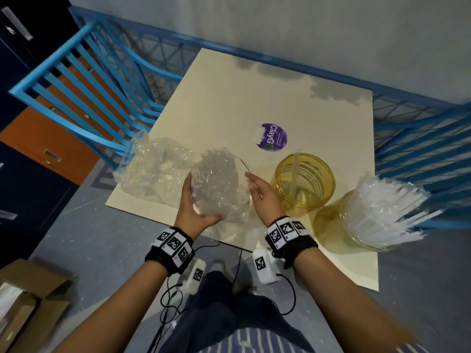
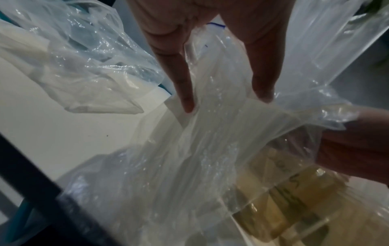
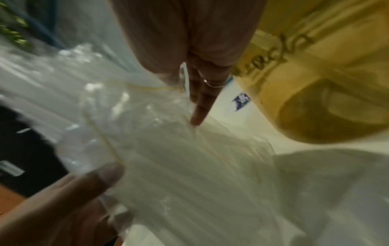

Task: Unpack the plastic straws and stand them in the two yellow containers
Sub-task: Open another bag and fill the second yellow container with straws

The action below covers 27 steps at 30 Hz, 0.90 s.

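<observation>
A crinkled clear bag [image 1: 220,187] hangs between my hands over the near part of the cream table [image 1: 229,98]; the wrist views show pale straws [image 2: 200,149] inside it. My left hand [image 1: 201,200] holds its left side, fingers [image 2: 187,99] straight along the plastic, thumb under the bottom. On the bag's right edge, my right hand [image 1: 254,186] pinches the plastic between thumb and straight fingers [image 3: 197,116]. One yellow container [image 1: 303,184] stands just right of that hand with one straw in it. A second yellow container [image 1: 331,230], nearer and further right, is packed with white straws [image 1: 382,215].
An empty clear bag [image 1: 153,174] lies crumpled at the table's left edge. A purple sticker [image 1: 274,137] marks the table's middle. A blue chair [image 1: 84,80] stands to the left, blue railing [image 1: 420,149] to the right. An open cardboard box [image 1: 30,299] sits on the floor.
</observation>
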Tool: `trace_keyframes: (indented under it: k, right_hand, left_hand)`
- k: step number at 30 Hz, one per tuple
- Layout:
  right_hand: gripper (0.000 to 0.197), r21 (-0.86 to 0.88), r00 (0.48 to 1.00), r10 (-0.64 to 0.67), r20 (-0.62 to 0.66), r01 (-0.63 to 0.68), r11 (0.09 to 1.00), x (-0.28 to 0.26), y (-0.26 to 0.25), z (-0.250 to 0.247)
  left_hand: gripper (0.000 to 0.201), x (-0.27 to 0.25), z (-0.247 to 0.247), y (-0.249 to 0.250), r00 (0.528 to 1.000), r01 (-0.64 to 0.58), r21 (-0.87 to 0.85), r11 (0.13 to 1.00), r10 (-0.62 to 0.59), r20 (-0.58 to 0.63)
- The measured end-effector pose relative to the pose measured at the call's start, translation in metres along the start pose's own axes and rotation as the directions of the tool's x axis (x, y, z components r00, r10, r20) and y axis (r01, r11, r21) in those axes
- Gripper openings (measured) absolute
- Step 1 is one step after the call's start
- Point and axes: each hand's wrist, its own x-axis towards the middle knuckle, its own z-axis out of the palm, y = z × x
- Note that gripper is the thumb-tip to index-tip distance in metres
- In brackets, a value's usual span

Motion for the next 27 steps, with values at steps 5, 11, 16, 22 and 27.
trace_keyframes:
  k: [5, 11, 16, 22, 27]
  right_hand:
    - [0.055, -0.156, 0.938, -0.321, -0.135, 0.299, 0.941, -0.023, -0.020, -0.021]
    - [0.086, 0.230, 0.956, -0.284, -0.066, 0.292, 0.928, -0.038, -0.014, -0.014]
    - [0.078, 0.118, 0.986, -0.150, -0.077, 0.158, 0.980, -0.030, 0.005, 0.011]
    - [0.033, 0.156, 0.963, -0.101, -0.250, 0.143, 0.977, -0.022, -0.004, 0.014]
    - [0.039, 0.305, 0.958, 0.041, -0.285, 0.050, 0.951, -0.017, -0.011, 0.007]
  left_hand:
    - [0.122, 0.009, 0.004, 0.005, 0.997, -0.063, 0.024, 0.998, 0.064, -0.034]
    - [0.128, 0.011, 0.012, 0.005, 0.997, -0.064, 0.003, 0.998, 0.064, -0.034]
    - [0.129, 0.009, 0.021, 0.004, 0.998, -0.065, -0.035, 0.997, 0.065, -0.004]
    - [0.132, 0.008, 0.025, 0.004, 0.999, -0.043, 0.020, 0.999, 0.042, 0.009]
    - [0.135, 0.007, 0.021, 0.002, 1.000, -0.001, 0.023, 1.000, 0.001, 0.009]
